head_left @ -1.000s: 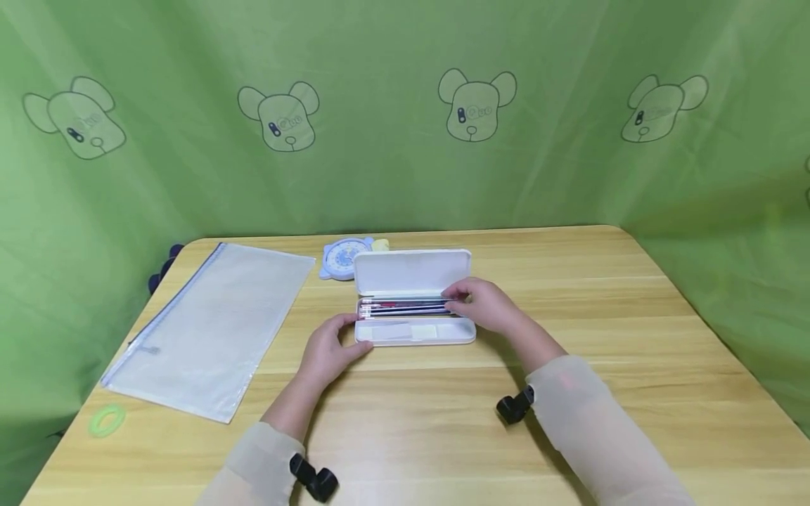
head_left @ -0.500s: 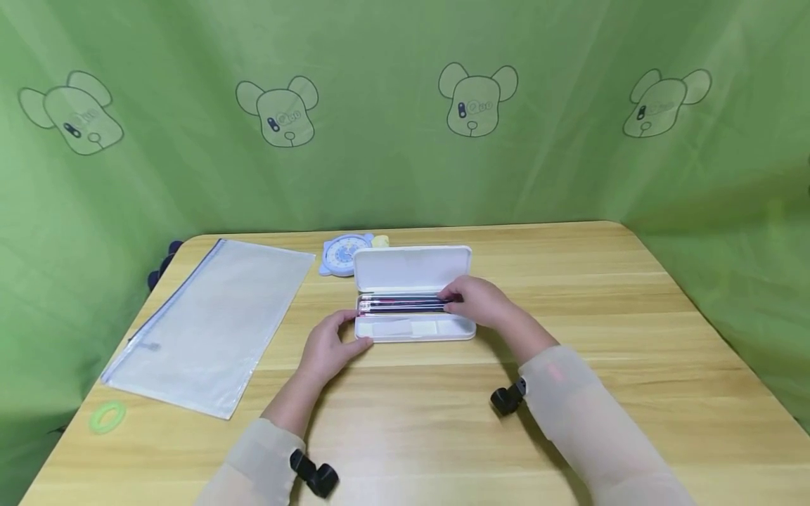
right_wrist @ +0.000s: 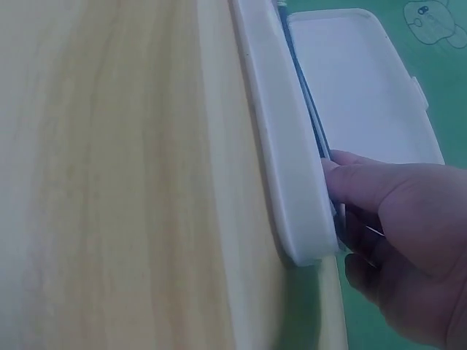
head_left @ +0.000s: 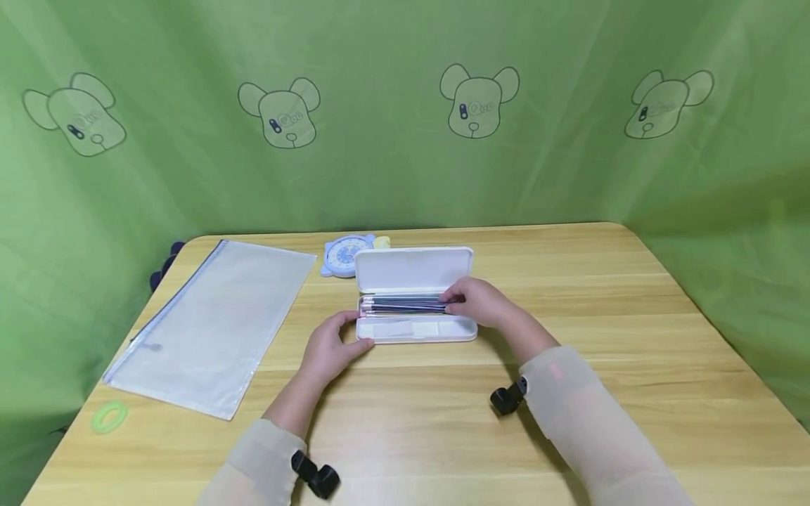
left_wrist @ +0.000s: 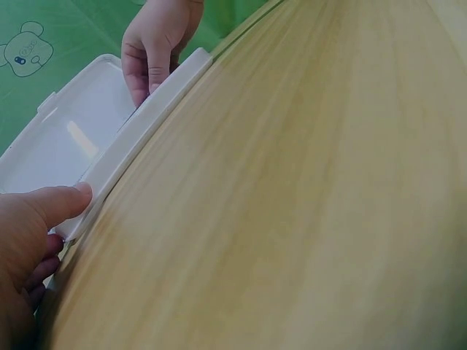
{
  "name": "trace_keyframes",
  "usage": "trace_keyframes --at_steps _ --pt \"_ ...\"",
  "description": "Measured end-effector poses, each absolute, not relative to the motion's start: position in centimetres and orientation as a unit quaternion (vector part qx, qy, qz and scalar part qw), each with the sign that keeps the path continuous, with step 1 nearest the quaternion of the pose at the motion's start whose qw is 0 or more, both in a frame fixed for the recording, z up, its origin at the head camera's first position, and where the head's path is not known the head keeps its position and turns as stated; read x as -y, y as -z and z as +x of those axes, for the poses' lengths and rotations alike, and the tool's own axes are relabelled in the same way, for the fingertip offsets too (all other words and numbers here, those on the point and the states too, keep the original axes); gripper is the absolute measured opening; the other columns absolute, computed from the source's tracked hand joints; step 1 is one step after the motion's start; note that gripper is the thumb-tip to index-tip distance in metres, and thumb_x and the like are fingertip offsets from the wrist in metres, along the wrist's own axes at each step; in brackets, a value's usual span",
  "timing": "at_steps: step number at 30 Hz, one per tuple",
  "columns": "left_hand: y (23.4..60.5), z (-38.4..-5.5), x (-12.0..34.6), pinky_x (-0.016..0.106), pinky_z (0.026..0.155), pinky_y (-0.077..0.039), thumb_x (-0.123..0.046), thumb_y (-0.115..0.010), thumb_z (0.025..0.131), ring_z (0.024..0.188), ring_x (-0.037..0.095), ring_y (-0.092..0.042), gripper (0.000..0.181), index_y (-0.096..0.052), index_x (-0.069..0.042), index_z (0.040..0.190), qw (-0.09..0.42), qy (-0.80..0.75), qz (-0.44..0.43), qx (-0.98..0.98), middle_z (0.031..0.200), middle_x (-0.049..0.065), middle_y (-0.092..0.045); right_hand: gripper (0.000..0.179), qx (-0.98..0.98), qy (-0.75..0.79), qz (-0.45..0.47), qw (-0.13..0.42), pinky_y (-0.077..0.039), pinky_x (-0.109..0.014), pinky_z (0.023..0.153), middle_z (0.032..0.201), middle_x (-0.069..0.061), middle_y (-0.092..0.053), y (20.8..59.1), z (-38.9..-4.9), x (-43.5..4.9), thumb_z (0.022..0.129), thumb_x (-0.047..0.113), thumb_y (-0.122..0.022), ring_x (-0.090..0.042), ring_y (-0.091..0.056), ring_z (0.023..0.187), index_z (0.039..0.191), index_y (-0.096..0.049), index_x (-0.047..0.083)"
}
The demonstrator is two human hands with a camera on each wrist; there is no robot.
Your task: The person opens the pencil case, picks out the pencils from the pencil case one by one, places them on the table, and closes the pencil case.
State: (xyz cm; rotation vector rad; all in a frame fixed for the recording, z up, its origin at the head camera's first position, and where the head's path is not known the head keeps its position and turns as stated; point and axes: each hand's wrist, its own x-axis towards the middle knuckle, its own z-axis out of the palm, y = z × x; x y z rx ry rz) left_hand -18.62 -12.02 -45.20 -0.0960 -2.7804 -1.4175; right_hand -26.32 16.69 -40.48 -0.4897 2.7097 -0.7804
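A white pencil case (head_left: pixel 414 270) stands with its lid raised, in the middle of the table. Several pencils (head_left: pixel 405 305) lie side by side along its rear compartment, eraser ends to the left. My left hand (head_left: pixel 329 350) holds the case's left end, thumb at the front corner; the left wrist view shows that thumb on the rim (left_wrist: pixel 135 142). At the right end my right hand (head_left: pixel 486 302) pinches the pencils between thumb and fingers, hiding their right ends. In the right wrist view its fingertips (right_wrist: pixel 343 179) reach in over the case wall.
Left of the case lies a clear zip pouch (head_left: pixel 215 327) with a blue zipper edge. A light-blue clock-shaped item (head_left: pixel 344 256) with a yellow piece (head_left: pixel 382 242) sits behind the case. A green ring (head_left: pixel 109 417) lies at the table's front left. Green curtain (head_left: pixel 392 176) surrounds the table.
My right hand has shifted slightly left, and the pencils under it have moved within the compartment; a red one that showed earlier is now hidden. The left hand keeps its place.
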Motion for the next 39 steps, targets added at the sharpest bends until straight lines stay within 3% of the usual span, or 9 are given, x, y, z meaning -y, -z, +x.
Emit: trace_keyframes --at_steps 6,12,15,21,29,39 --pt "45.3 -18.7 12.0 0.047 0.116 -0.038 -0.025 -0.081 0.079 0.132 0.032 -0.051 0.058 -0.06 -0.005 0.129 0.008 0.453 -0.029 0.891 0.134 0.013 -0.062 0.023 -0.932 0.299 -0.178 0.104 -0.049 -0.048 0.1 0.114 -0.015 -0.068 40.1 -25.7 -17.5 0.092 0.012 -0.065 -0.031 -0.06 0.109 0.112 -0.071 0.004" --pt "45.4 -18.7 12.0 0.047 0.116 -0.038 -0.025 -0.081 0.08 0.132 0.032 -0.052 0.058 -0.06 -0.006 0.13 0.007 0.453 -0.03 0.891 0.134 0.013 -0.062 0.024 -0.926 0.326 -0.174 0.076 -0.049 -0.03 0.077 0.099 -0.012 -0.067 39.6 -25.0 -19.5 0.09 0.012 -0.068 -0.019 -0.056 0.087 0.112 -0.071 0.002" --pt "45.4 -18.7 12.0 0.047 0.116 -0.038 -0.025 -0.081 0.079 0.132 0.032 -0.052 0.058 -0.06 -0.006 0.13 0.007 0.454 -0.03 0.891 0.134 0.014 -0.061 0.025 -0.926 0.334 -0.163 0.067 -0.047 -0.027 0.074 0.095 -0.01 -0.066 39.3 -24.5 -21.0 0.09 0.012 -0.069 -0.017 -0.054 0.084 0.113 -0.071 0.002" --pt "45.3 -18.6 12.0 0.047 0.116 -0.038 -0.026 -0.081 0.08 0.133 0.032 -0.05 0.059 -0.059 -0.006 0.131 0.002 0.45 -0.025 0.892 0.136 0.014 -0.06 0.026 -0.936 0.321 -0.131 0.058 -0.047 -0.027 0.074 0.094 -0.008 -0.065 38.8 -23.5 -25.3 0.092 0.016 -0.067 -0.018 -0.054 0.086 0.115 -0.07 0.004" --pt "45.3 -18.6 12.0 0.047 0.117 -0.037 -0.027 -0.08 0.08 0.134 0.032 -0.05 0.06 -0.058 -0.006 0.132 -0.003 0.448 -0.02 0.894 0.137 0.013 -0.06 0.035 -0.955 0.281 -0.086 0.037 -0.046 -0.025 0.076 0.106 -0.013 -0.065 39.0 -22.2 -32.0 0.095 0.028 -0.064 -0.021 -0.053 0.093 0.121 -0.067 0.004" --pt "45.3 -18.5 12.0 0.047 0.116 -0.037 -0.026 -0.08 0.08 0.133 0.032 -0.05 0.059 -0.059 -0.006 0.131 0.004 0.45 -0.025 0.892 0.136 0.014 -0.06 0.046 -0.969 0.234 -0.031 0.07 -0.042 -0.027 0.072 0.114 -0.024 -0.061 39.8 -21.8 -39.2 0.1 0.035 -0.054 -0.031 -0.054 0.098 0.13 -0.059 0.0"
